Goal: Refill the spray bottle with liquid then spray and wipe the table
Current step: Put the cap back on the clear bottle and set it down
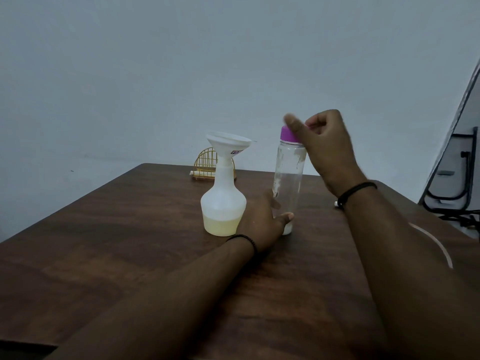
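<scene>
A white spray bottle body (pixel 223 203) stands on the brown table (pixel 130 242), holding a little pale yellow liquid at its bottom. A white funnel (pixel 228 145) sits in its neck. Just right of it stands a tall clear bottle (pixel 288 178), nearly empty, with a purple cap (pixel 287 133). My left hand (pixel 262 222) grips the clear bottle near its base. My right hand (pixel 322 146) pinches the purple cap from the right and above; the thumb is blurred.
A small gold wire holder (pixel 206 162) stands at the table's far edge behind the spray bottle. A black metal frame (pixel 457 178) and a slanted panel are off the table's right side. A plain wall lies behind.
</scene>
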